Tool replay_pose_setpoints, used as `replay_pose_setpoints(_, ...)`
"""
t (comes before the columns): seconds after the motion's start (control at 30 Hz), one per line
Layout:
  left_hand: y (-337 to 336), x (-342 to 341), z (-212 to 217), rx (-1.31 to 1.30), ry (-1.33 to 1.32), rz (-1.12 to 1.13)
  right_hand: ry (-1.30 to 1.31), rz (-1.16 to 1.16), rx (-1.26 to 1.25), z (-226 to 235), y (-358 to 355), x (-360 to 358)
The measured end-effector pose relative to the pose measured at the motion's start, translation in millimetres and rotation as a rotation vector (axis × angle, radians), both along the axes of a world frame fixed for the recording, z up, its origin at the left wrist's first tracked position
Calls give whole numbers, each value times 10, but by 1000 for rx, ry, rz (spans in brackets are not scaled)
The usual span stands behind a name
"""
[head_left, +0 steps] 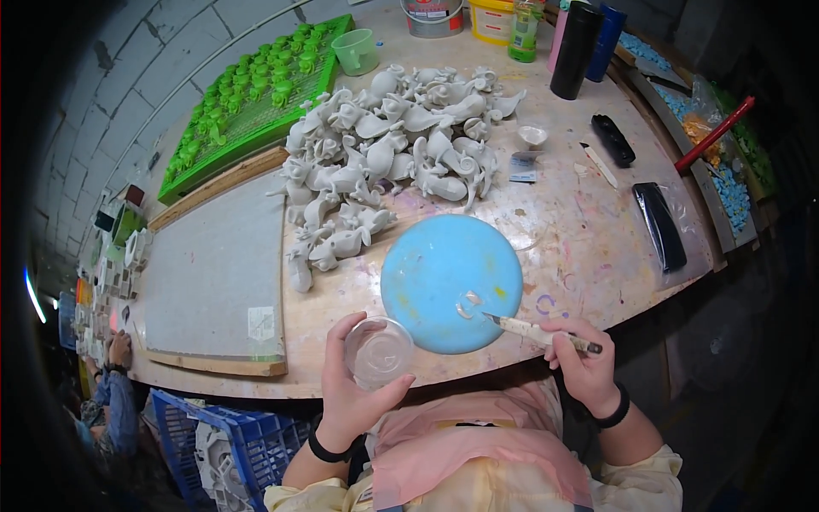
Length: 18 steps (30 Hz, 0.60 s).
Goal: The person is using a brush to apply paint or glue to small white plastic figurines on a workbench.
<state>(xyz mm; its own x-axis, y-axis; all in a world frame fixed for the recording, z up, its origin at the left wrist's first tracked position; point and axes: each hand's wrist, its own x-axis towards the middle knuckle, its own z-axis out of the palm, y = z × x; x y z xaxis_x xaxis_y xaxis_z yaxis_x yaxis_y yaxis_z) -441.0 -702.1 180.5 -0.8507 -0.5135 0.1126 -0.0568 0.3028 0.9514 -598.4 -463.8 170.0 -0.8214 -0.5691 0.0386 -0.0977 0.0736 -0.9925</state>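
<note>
While our left hand (355, 399) grips a clear cup (380, 355), our right hand (583, 365) holds a slim tool (522, 329), its tip over a blue disc (445, 266).

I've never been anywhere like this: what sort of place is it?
Probably a craft workshop: grey figurines lie heaped on a stained table, green pieces on a rack, and the right hand holds a tool.

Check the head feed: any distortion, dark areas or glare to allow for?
Head view: the table shows bowed edges, and the corners go black; head view: a bright light streak glares at far left; head view: the blue disc shows clearly.
</note>
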Motion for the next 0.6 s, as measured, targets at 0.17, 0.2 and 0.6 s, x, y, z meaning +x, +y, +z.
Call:
replay_pose_setpoints(0.17,-23,9,-10,-19,-17,-4,-123,-42,-25,-125,-17,-91)
replay_pose_setpoints(0.2,-30,11,-14,-12,-16,-6,-133,-58,-14,-140,-5,-101)
replay_pose_setpoints(0.6,30,-55,103,-309,-69,-108,-171,65,-218,383,-14,26)
